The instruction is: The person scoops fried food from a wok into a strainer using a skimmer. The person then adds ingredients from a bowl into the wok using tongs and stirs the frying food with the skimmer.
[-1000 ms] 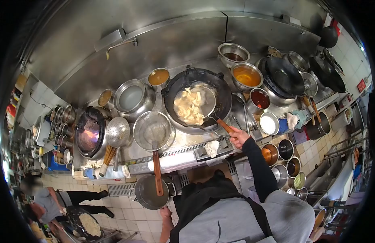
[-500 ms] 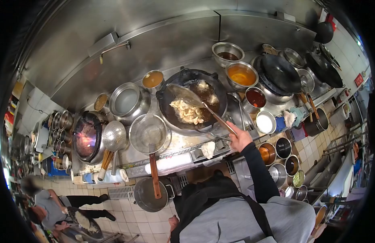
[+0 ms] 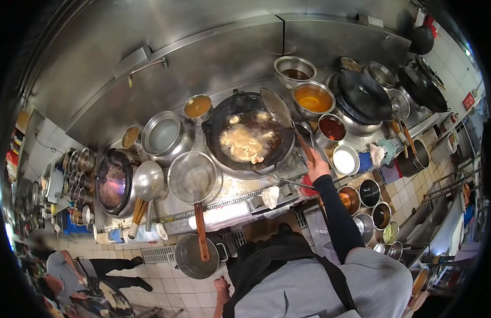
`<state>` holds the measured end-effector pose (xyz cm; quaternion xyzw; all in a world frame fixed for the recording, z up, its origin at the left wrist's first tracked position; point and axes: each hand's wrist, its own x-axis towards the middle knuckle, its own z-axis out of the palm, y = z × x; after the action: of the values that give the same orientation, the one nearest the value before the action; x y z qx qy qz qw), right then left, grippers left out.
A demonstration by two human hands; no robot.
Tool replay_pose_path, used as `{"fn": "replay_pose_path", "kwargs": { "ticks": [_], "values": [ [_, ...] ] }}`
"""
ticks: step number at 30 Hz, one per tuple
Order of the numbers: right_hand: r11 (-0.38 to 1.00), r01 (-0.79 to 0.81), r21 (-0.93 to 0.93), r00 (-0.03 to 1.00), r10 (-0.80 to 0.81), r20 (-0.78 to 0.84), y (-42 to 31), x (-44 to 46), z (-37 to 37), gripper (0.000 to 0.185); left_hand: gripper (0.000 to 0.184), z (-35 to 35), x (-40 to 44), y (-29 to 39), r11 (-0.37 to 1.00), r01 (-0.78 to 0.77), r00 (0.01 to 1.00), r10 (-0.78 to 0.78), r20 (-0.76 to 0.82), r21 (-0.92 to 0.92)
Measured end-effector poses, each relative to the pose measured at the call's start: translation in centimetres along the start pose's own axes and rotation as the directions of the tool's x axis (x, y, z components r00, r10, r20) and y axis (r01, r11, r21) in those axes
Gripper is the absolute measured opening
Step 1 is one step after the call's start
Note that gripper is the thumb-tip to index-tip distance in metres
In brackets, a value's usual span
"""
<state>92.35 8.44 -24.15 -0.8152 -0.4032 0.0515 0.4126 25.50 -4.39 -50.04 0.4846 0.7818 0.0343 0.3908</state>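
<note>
My right hand [image 3: 318, 168] is closed round the wooden handle of a round mesh skimmer [image 3: 276, 107], which is raised over the right rim of a large black wok [image 3: 213, 143]. Pale pieces of food [image 3: 246, 142] bubble in the oil inside this wok. Down by my body, my left hand [image 3: 222, 284] looks closed, near the pot with two handles [image 3: 197, 256]; whatever it holds, if anything, is hidden. A wire strainer [image 3: 192, 176] with a wooden handle lies on the counter left of the wok.
Left on the range are a burner with flame [image 3: 113, 185], a perforated ladle [image 3: 149, 180] and a steel pot [image 3: 163, 131]. Sauce bowls [image 3: 313, 99] and black woks [image 3: 365, 95] stand to the right. Another person [image 3: 70, 265] holds a pan at lower left.
The skimmer has gone from in the wok to above its right rim, and the food has spread in bubbling oil. My right hand has moved up. The other person's pan has tilted.
</note>
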Motion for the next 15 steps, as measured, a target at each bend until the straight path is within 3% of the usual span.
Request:
{"fn": "replay_pose_path", "kwargs": {
  "ticks": [1,3,5,6,9,12,14,15],
  "values": [
    [1.0,-0.022,0.021,0.999,0.022,0.026,1.2,-0.4,0.7,0.055,0.033,-0.2,-0.2,-0.5,0.996,-0.07,0.997,0.069,0.028,0.052],
    [0.986,-0.048,0.162,0.998,0.042,0.041,3.2,-1.7,1.8,0.056,0.032,-0.4,-0.7,-0.4,0.999,-0.015,0.998,0.017,0.057,-0.033],
    [0.918,-0.047,0.395,0.999,0.042,0.022,4.4,-3.2,2.7,0.056,0.031,-0.5,-2.1,0.9,0.957,0.188,0.981,-0.174,0.083,-0.221],
    [0.729,-0.447,0.519,0.894,0.345,0.285,1.8,-3.9,0.8,0.053,0.031,-0.5,-2.8,1.3,0.925,0.263,0.964,-0.246,0.097,-0.274],
    [0.245,-0.621,0.745,0.769,0.376,0.517,-1.6,-5.3,-1.8,0.06,0.03,-2.1,-6.2,4.9,0.911,0.349,0.937,-0.336,0.094,-0.221],
    [0.247,-0.653,0.716,0.754,0.304,0.582,-2.3,-5.4,-1.5,0.065,0.031,-2.2,-6.5,4.1,0.929,0.321,0.947,-0.309,0.087,-0.186],
    [0.305,-0.681,0.666,0.733,0.286,0.617,-5.8,-5.0,-1.8,0.062,0.031,-0.8,-4.9,-0.1,0.974,0.166,0.983,-0.152,0.099,-0.157],
    [0.408,-0.633,0.658,0.769,0.236,0.593,-7.2,-4.6,-0.5,0.06,0.031,-0.3,-4.1,-1.9,0.987,0.092,0.991,-0.078,0.108,-0.135]
  ]
}}
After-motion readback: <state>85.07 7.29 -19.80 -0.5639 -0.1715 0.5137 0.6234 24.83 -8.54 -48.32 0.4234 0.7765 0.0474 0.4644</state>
